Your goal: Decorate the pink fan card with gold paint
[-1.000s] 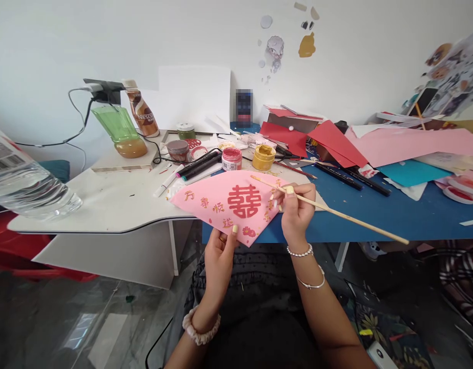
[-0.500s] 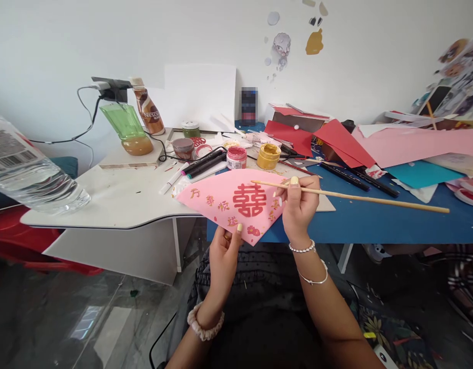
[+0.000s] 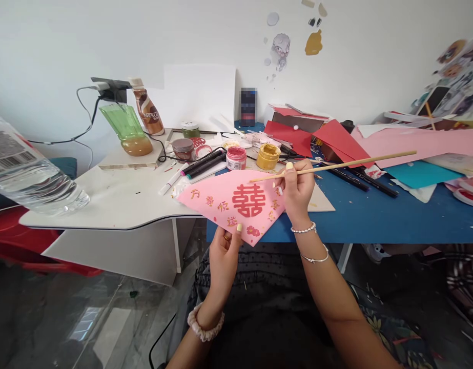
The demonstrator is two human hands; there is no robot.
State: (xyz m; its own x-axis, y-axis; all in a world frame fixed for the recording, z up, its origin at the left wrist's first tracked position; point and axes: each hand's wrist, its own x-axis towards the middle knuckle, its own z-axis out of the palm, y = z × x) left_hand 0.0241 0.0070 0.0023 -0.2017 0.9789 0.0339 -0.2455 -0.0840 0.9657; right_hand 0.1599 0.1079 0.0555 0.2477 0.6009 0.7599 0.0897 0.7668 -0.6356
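The pink paper (image 3: 221, 190), painted with red and gold characters, is over the front edge of the surface (image 3: 124, 200). The left hand (image 3: 224, 251) has its grip on the lower edge. The right hand (image 3: 299, 187) holds a thin wooden stick (image 3: 351, 163) in its grip, above the paper's right part. Behind the paper are the red paint jar (image 3: 236, 158) and the yellow paint jar (image 3: 267, 157).

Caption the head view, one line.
Left hand holds decorated pink paper; right hand holds a thin wooden stick above it.
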